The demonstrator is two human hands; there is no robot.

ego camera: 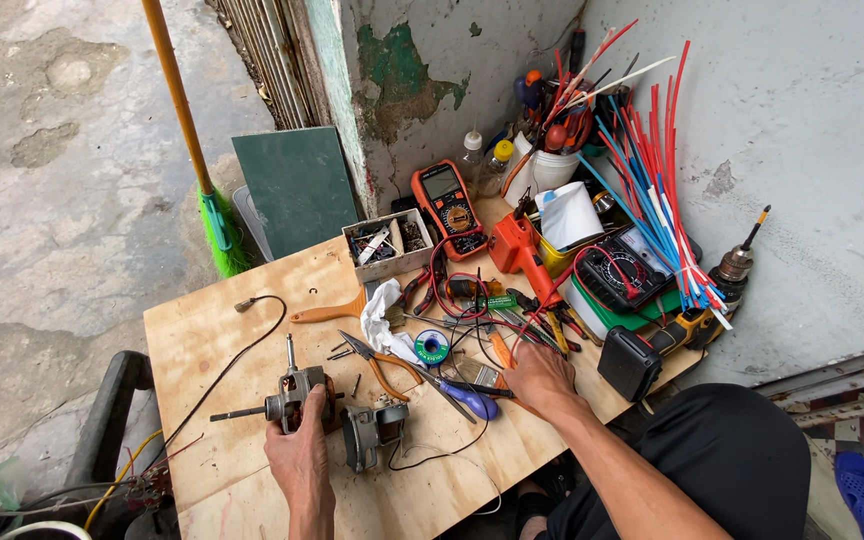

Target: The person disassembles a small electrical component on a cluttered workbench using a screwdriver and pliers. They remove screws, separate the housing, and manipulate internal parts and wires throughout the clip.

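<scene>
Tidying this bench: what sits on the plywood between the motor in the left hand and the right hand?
In the head view, between the motor and the right hand lie orange-handled pliers, a grey motor housing and a blue-handled screwdriver.

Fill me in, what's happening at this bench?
A person sits at a plywood table. Their left hand grips a small electric motor with its shaft sticking out. Their right hand reaches into a tangle of red and black wires. A separated motor housing, orange-handled pliers and an orange multimeter lie nearby.
</scene>
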